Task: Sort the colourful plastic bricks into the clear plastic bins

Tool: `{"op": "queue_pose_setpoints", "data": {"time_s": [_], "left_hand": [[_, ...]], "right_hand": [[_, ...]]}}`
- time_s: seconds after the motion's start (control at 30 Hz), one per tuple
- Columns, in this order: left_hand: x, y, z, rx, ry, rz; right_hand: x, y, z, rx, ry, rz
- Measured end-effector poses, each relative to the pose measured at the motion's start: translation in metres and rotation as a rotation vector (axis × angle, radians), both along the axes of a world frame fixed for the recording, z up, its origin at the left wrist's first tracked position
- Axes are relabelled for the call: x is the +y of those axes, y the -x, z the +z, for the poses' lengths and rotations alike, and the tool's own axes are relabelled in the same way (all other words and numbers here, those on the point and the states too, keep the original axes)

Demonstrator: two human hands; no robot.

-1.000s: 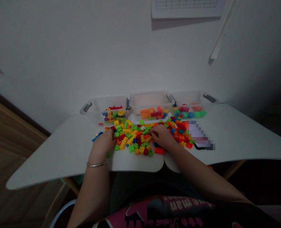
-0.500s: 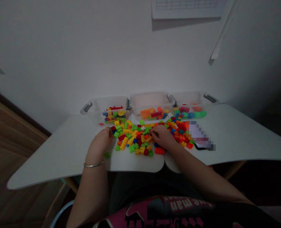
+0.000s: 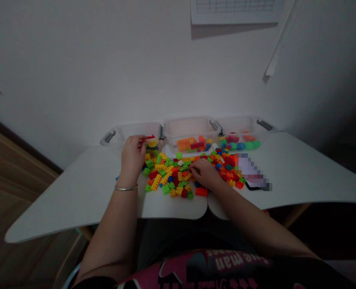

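My left hand [image 3: 132, 156] is over the front of the left clear bin [image 3: 126, 130], its fingers bent together. What they hold, if anything, is hidden. Just beyond the fingertips a red piece [image 3: 149, 137] and a yellow round piece [image 3: 152, 143] show in that bin. My right hand [image 3: 206, 171] rests low over the heap of toy building bricks [image 3: 167, 176], fingers curled with the tips pressed together. A bit of dark red shows at those fingertips, too small to tell whether it is held.
A middle clear bin [image 3: 185, 128] holds orange and red pieces. The right clear bin [image 3: 241, 124] contains green and blue round pieces. A phone-like object [image 3: 253, 172], partly blurred out, lies right of the bricks. The white table [image 3: 75, 192] has a seam near its front.
My left hand has moved forward and up from the left edge of the brick heap to the left bin. My right hand has stayed almost in place.
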State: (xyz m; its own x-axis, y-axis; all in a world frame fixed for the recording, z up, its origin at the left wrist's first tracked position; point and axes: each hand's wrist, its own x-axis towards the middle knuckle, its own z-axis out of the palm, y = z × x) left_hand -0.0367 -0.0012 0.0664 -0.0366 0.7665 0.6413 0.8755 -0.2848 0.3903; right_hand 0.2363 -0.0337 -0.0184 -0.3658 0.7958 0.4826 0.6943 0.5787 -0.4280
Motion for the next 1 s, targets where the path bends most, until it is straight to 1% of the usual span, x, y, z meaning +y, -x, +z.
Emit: {"op": "queue_pose_setpoints", "data": {"time_s": [0.07, 0.17, 0.37, 0.53, 0.67, 0.77, 0.9, 1.0], "left_hand": [[0.008, -0.001, 0.004, 0.056, -0.013, 0.002], [0.017, -0.002, 0.005, 0.154, 0.011, 0.006], [0.022, -0.003, 0.004, 0.330, 0.088, 0.012], [0.024, -0.007, 0.010, 0.398, 0.155, 0.033], [0.026, -0.007, 0.009, 0.435, 0.195, 0.016], [0.028, -0.003, 0.006, 0.413, 0.194, -0.024], [0.030, 0.004, 0.006, 0.250, 0.183, -0.122], [0.026, 0.006, 0.007, 0.177, 0.122, -0.195]], "right_hand": [[0.000, -0.001, 0.000, 0.005, 0.003, 0.004], [0.000, -0.001, 0.000, 0.012, 0.004, 0.006], [0.000, -0.002, 0.000, -0.004, 0.005, 0.004], [0.001, -0.003, -0.002, -0.002, -0.004, 0.001], [0.001, -0.003, -0.002, -0.003, 0.000, 0.004], [0.001, -0.003, -0.002, -0.012, 0.003, 0.000], [0.000, -0.003, -0.002, -0.008, -0.003, -0.015], [0.000, -0.003, -0.001, -0.003, -0.002, -0.004]]}}
